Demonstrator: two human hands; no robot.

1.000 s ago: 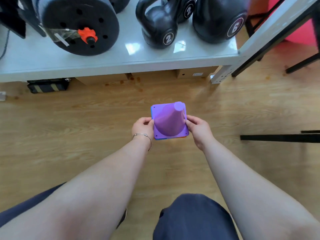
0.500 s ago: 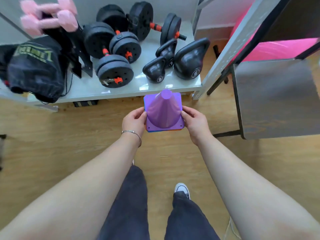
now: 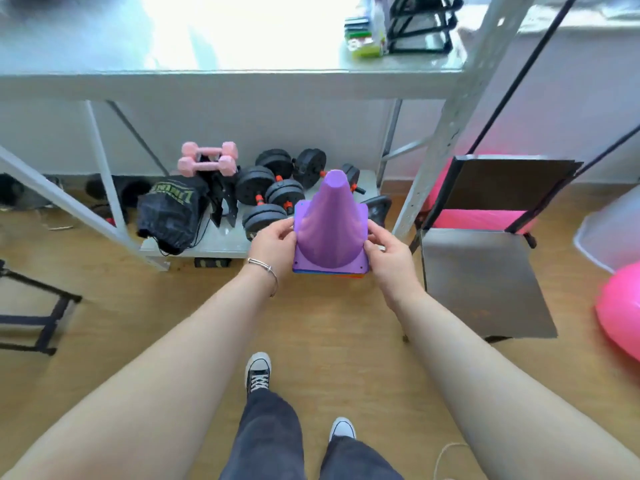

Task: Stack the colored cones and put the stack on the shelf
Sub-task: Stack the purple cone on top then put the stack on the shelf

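We hold the cone stack (image 3: 330,233) between both hands, out in front of us and above the wooden floor (image 3: 145,317), in front of the grey shelf unit (image 3: 242,84). Our left hand (image 3: 273,242) grips the left edge of the stack's square base, fingers curled around it, with a thin bracelet (image 3: 265,270) on the wrist. Our right hand (image 3: 389,256) grips the right edge of the base in the same way. The top cone is purple and stands upright, its narrow tip pointing up; below its base we see thin slivers of blue and orange from the cones nested under it.

Behind the stack lies the lower shelf (image 3: 214,237) of the unit. On it, toward the left end, sits a black drawstring bag (image 3: 169,213) with green lettering. A pair of pink dumbbells (image 3: 207,161) rests just behind the bag, and black dumbbells with orange collars (image 3: 273,188) lie in the middle of the shelf, partly hidden by the cones. A black kettlebell (image 3: 379,207) peeks out just right of the stack, near the shelf's right end.

The upper shelf (image 3: 242,69) is mostly washed out by glare; at its right end stand black wire trays (image 3: 420,26). To the right of the unit stands a dark chair (image 3: 485,275), and a pink ball (image 3: 620,310) sits at the right edge of the view. Our sneakers (image 3: 258,370) are planted on the floor below our arms.
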